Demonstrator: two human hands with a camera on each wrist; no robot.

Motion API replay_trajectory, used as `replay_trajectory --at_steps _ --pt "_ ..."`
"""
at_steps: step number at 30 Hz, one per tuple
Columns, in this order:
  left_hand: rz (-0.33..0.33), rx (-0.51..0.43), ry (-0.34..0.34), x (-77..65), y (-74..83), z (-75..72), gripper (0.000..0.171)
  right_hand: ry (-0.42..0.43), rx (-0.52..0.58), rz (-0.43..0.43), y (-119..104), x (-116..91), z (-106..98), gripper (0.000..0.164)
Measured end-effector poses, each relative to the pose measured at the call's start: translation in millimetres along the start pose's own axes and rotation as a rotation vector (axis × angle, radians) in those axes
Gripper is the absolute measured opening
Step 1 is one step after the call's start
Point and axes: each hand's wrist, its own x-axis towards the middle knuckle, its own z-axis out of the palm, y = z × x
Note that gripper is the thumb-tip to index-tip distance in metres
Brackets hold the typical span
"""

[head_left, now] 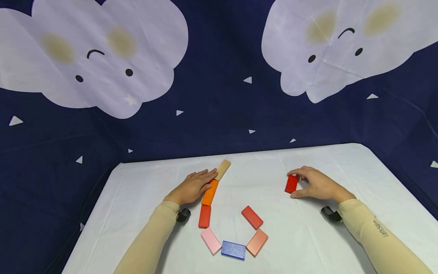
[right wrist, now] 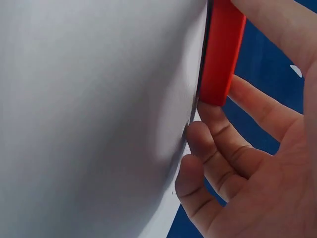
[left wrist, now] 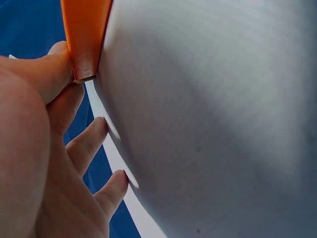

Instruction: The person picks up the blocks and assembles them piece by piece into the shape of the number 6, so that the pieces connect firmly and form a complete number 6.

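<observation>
My left hand [head_left: 192,187] lies beside the upper left blocks with fingers stretched out. Its fingertips touch the plain wooden block [head_left: 224,169], and the thumb is against the orange block [head_left: 210,192]. In the left wrist view the orange block [left wrist: 86,39] rests by thumb and index finger, the other fingers spread on the cloth. On the right, my right hand [head_left: 319,184] pinches a red block [head_left: 291,184] between thumb and fingers. The right wrist view shows this red block [right wrist: 222,54] standing at the table surface, its upper end cut off by the frame.
Below the orange block, a curve continues with a red-orange block [head_left: 204,217], a pink block [head_left: 211,241], a blue block [head_left: 233,250], a salmon block [head_left: 257,242] and another red block [head_left: 252,217]. They lie on a white-covered table [head_left: 308,243] before a dark blue cloud-print cloth [head_left: 219,95].
</observation>
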Motion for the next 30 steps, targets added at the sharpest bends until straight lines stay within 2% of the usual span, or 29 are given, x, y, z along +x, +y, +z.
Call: replay_trajectory --at_steps 11,30 --pt "-0.002 0.009 0.001 0.8 -0.4 1.5 0.054 0.08 -0.021 0.068 -18 2 9 0.079" --pt "-0.005 0.001 0.005 0.1 0.8 2.6 0.054 0.177 -0.031 0.099 -76 5 22 0.073"
